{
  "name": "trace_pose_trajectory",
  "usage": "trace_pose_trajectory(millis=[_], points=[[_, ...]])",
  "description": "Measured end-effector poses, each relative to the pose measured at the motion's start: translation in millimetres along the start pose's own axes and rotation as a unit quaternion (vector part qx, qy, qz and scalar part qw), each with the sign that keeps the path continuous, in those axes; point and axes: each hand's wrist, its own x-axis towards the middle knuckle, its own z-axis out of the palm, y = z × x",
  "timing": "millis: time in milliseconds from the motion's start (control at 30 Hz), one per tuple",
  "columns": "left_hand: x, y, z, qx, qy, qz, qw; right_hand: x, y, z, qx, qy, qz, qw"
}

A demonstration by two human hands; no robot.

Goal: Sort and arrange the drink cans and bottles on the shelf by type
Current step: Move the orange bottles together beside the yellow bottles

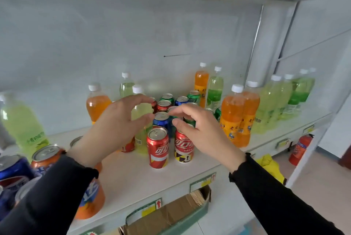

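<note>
On the white shelf two red cola cans stand in front. Behind them is a cluster of cans: a blue can, green cans and a red one. My left hand hovers in a C shape in front of a yellow-green bottle and holds nothing. My right hand hangs with curved fingers over a green can, the fingertips close to the can tops. Orange bottles and pale green bottles stand mixed along the back.
At the left end are a yellow-green bottle, an orange can and blue cola cans. A cardboard box sits on the shelf below. A red fire extinguisher and a yellow bag are on the floor at right.
</note>
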Motion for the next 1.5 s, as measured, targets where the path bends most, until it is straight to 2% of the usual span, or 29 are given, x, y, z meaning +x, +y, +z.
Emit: trace_pose_trajectory(millis=[200,333,467,600,700,833,1033,1267,1500], points=[[51.0,51.1,28.9,0.020,0.031,-0.007,0.999,37.2,27.2,-92.6,-0.069,-0.048,-0.035,0.996],[74.4,64.0,42.7,0.024,0.025,-0.033,0.999,78.0,50.1,-140.7,-0.071,-0.107,-0.032,0.991],[95.8,62.6,42.5,0.032,-0.005,-0.048,0.998,140.1,80.5,-176.3,-0.057,-0.142,0.007,0.988],[118.1,49.8,34.8,0.054,-0.036,-0.066,0.996,200.9,126.6,-194.1,-0.075,-0.185,0.090,0.976],[129.8,40.5,30.8,0.068,-0.031,-0.059,0.995,236.2,165.7,-196.0,-0.105,-0.215,0.148,0.960],[139.7,33.5,31.6,0.069,-0.019,-0.061,0.996,269.9,215.1,-187.8,-0.088,-0.278,0.232,0.928],[144.3,24.1,26.9,0.075,0.011,-0.104,0.992,316.0,253.6,-177.7,-0.031,-0.313,0.278,0.908],[141.2,18.9,8.6,0.057,0.084,-0.142,0.985,341.3,282.0,-129.5,-0.036,-0.445,0.274,0.852],[118.6,16.6,-13.7,0.036,0.176,-0.179,0.967,332.0,284.4,-112.7,-0.037,-0.453,0.194,0.869]])
